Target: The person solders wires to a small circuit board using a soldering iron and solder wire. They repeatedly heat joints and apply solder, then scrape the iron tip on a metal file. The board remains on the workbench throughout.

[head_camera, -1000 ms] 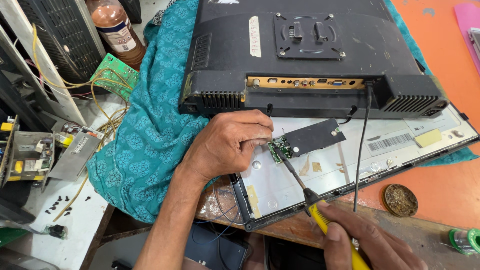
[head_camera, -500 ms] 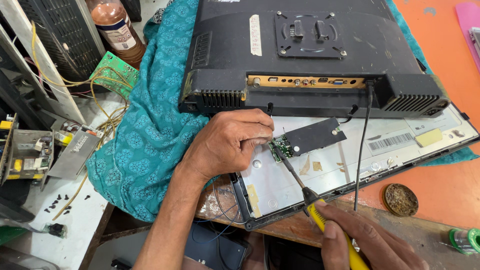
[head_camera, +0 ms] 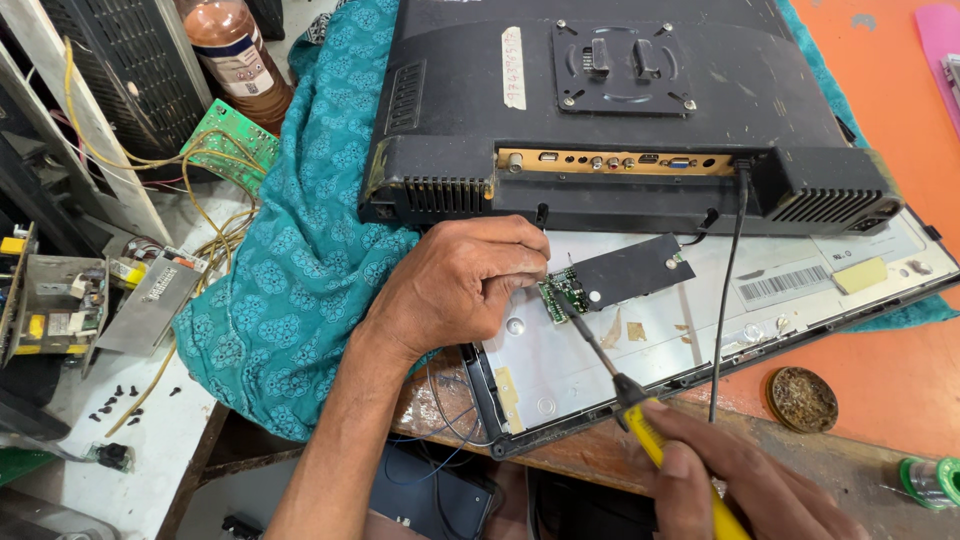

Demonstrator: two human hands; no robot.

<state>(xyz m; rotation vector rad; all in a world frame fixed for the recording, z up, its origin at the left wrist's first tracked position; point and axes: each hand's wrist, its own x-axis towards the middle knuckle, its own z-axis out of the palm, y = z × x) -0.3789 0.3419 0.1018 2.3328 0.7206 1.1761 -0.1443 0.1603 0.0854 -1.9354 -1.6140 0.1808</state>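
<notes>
right now the left hand rests on the bare silver metal back panel of an opened flat screen, its grip narrow, fingertips pinching the edge of a small green circuit board and pressing it down. that little board lies on the panel just beside a flat black rectangular cover plate, below the black plastic rear housing with its row of ports, which is tipped up behind. the right hand comes in from the bottom edge, its grip closed around the yellow handle of a soldering iron, and the iron's thin dark shaft slants up and to the left so the tip meets the small green board right by the left fingertips. a thin black cable hangs from the port row down across the panel. the whole screen lies on a teal patterned cloth spread over the orange desk. near the right hand, on the desk, sits a round tin of brownish material, and a green-and-clear spool shows at the lower right. off to the left: a larger green circuit board with yellow wires, a brown plastic bottle and a few loose black screws.
</notes>
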